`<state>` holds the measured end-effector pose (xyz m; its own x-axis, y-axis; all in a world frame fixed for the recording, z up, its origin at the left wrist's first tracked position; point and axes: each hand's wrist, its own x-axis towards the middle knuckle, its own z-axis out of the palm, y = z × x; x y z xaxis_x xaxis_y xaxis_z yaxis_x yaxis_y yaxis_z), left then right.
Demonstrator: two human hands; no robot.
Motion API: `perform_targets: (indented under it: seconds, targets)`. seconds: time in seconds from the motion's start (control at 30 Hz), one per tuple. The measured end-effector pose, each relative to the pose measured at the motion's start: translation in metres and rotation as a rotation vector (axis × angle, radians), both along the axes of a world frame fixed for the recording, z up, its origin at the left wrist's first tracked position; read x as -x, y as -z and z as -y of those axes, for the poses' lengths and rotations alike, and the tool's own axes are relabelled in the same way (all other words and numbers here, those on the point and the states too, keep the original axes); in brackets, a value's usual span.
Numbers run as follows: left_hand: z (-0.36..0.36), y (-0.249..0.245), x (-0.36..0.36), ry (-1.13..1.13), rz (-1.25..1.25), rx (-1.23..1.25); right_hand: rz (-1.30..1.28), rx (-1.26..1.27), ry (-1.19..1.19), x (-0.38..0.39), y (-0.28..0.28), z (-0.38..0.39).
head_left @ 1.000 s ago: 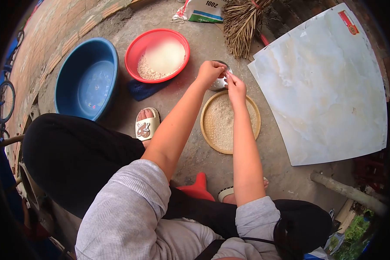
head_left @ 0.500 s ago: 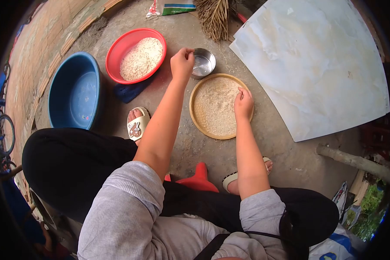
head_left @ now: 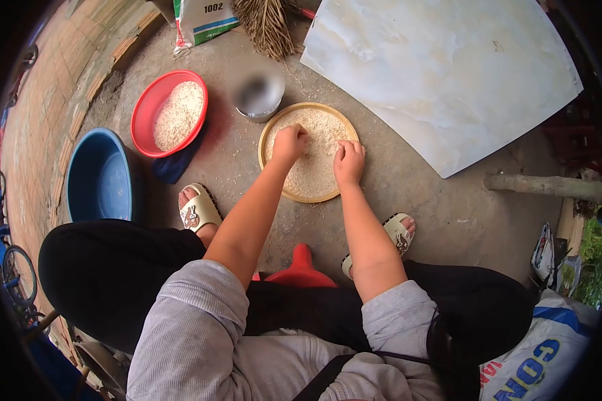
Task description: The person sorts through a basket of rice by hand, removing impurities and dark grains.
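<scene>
A round tray (head_left: 308,195) of pale grain lies on the ground in front of me. Over its left part is my left hand (head_left: 290,143), with the fingers curled together; what they hold, if anything, is too small to tell. My right hand (head_left: 349,162) is at the tray's right side, its thumb and fingers pinched close above the grain. Just behind the tray, to the left, stands a metal bowl (head_left: 269,107), its inside partly blurred. Farther left, a red basin (head_left: 144,113) holds more pale grain.
A blue basin (head_left: 104,177) stands at the left, near a brick wall. A large marbled board (head_left: 448,73) lies at the right. Behind are a straw broom (head_left: 264,27) and a printed bag (head_left: 207,23). My sandalled feet flank a red stool (head_left: 299,271).
My left hand has moved from beside the metal bowl to above the tray. The camera view has shifted, so the tray and basins appear farther left.
</scene>
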<state>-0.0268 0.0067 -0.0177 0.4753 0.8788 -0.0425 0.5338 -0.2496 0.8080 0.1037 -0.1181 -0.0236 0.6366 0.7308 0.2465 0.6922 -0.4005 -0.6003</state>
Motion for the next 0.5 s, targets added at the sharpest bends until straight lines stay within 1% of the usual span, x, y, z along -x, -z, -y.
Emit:
perform_targets:
  seconds: [0.03,0.07,0.1,0.17,0.2,0.27,0.3,0.37,0.47,0.5]
  targets:
    - [-0.007,-0.010,0.001,0.001,-0.055,0.010,0.038,-0.004,-0.029,0.002,-0.003,0.001]
    - [-0.010,-0.016,0.001,0.016,-0.056,0.000,0.079,-0.013,-0.053,0.003,-0.007,-0.001]
    - [-0.012,-0.020,0.002,0.021,-0.113,-0.026,0.076,-0.022,-0.036,0.003,-0.007,-0.002]
    - [-0.009,-0.026,0.000,0.038,-0.224,-0.050,0.112,-0.001,-0.176,0.008,-0.007,0.000]
    - [-0.004,-0.032,-0.003,0.042,-0.226,-0.056,0.110,-0.007,-0.171,0.011,-0.008,0.000]
    - [0.005,-0.042,-0.008,-0.043,-0.318,-0.097,0.034,0.150,-0.119,0.017,-0.009,-0.002]
    - [0.007,-0.042,-0.009,-0.087,-0.323,-0.132,0.035,0.143,-0.120,0.016,-0.008,-0.006]
    - [0.006,-0.042,-0.007,-0.099,-0.302,-0.150,0.074,0.169,-0.032,0.013,-0.005,-0.011]
    - [0.005,-0.039,-0.005,-0.101,-0.261,-0.118,0.062,0.202,-0.081,0.009,-0.014,-0.014]
    - [0.006,-0.041,-0.006,-0.049,-0.222,-0.080,0.062,0.204,-0.080,0.007,-0.012,-0.014]
